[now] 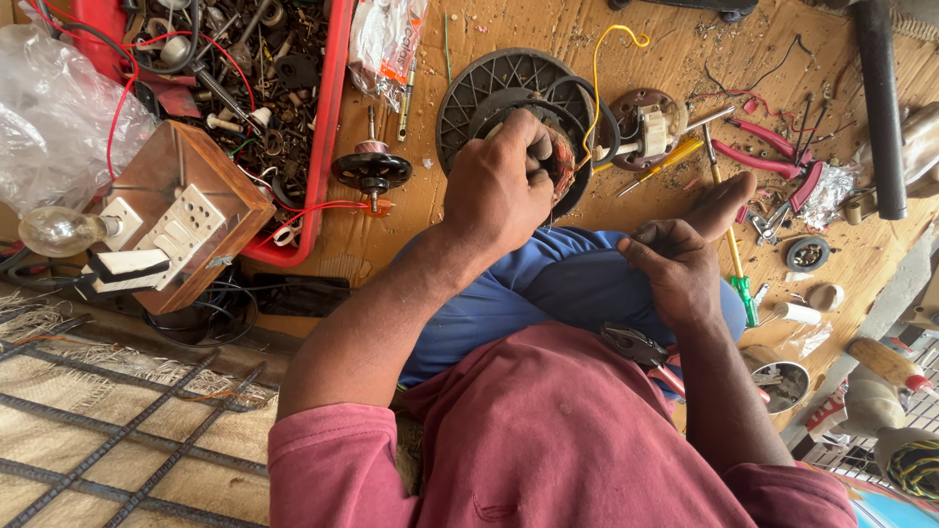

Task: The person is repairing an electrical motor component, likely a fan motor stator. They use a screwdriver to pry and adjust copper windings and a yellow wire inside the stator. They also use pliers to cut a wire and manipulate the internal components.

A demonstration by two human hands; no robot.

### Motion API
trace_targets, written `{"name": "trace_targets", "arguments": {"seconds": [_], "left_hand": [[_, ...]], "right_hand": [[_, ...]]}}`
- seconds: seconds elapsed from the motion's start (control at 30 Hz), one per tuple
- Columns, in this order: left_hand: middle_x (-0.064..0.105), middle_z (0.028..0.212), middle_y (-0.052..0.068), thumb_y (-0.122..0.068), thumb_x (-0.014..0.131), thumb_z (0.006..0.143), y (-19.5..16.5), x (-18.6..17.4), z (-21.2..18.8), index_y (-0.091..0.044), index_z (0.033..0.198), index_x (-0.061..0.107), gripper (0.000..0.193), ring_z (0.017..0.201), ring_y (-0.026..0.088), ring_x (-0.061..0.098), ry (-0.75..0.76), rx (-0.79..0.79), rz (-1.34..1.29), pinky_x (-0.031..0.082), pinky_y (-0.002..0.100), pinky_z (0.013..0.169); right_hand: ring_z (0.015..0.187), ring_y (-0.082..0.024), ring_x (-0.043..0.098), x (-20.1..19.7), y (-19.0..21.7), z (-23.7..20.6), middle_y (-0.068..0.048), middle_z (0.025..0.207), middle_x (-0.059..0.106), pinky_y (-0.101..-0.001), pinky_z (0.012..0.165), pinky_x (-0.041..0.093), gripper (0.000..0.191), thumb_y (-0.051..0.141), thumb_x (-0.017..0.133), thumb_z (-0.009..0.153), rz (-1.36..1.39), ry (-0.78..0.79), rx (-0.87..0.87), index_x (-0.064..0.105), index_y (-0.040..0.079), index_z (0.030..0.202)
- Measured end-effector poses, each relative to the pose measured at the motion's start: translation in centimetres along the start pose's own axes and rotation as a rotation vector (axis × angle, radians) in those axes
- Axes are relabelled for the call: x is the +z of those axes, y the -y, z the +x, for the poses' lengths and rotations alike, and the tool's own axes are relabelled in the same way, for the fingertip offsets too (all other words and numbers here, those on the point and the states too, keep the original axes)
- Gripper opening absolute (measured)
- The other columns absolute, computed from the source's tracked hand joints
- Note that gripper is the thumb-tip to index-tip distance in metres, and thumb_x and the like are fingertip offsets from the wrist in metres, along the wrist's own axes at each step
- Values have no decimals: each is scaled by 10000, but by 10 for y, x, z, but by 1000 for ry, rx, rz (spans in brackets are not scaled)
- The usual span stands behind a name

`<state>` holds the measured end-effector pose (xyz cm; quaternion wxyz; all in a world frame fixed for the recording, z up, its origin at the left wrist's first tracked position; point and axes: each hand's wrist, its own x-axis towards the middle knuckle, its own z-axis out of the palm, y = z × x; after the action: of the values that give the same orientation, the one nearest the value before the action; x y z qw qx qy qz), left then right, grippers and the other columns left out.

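While crowded, left hand (497, 186) on stator (559, 161).

Fan motor stator (559, 161): copper-wound coil, reddish-brown, mostly covered by the left hand (499, 186), which grips it from above. It sits on a round black slotted motor housing (489, 93) lying flat on the wooden board, just beyond the blue-clad knee. A yellow wire (599, 68) loops up from the winding. Right hand (675, 269) rests closed on the knee, apart from the stator.
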<state>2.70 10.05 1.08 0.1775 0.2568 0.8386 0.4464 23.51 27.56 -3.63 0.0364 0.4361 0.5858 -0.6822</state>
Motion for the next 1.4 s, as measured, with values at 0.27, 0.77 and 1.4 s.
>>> {"name": "trace_targets", "arguments": {"seconds": [0.27, 0.77, 1.4], "left_hand": [[708, 814, 95, 72, 691, 835, 18, 1, 5, -41, 921, 542, 205, 765, 239, 770, 38, 102, -93, 594, 372, 644], [772, 821, 113, -54, 683, 935, -6, -39, 17, -10, 1037, 588, 146, 509, 115, 697, 371, -316, -389, 508, 250, 381], [736, 710, 80, -30, 752, 822, 14, 0, 14, -45, 800, 643, 113, 627, 148, 755, 27, -5, -182, 574, 317, 555]], "right_hand": [[775, -96, 619, 1, -2, -2, -13, 862, 667, -233, 727, 512, 149, -5, 792, 886, 32, 11, -43, 658, 45, 928], [909, -114, 663, 72, 79, 16, -12, 983, 665, -262, 779, 552, 314, 206, 903, 850, -449, -38, -547, 709, 8, 998], [832, -98, 723, 75, 81, 32, -57, 936, 754, -230, 741, 600, 329, 80, 777, 832, -198, -35, -168, 683, -14, 1134]]}}
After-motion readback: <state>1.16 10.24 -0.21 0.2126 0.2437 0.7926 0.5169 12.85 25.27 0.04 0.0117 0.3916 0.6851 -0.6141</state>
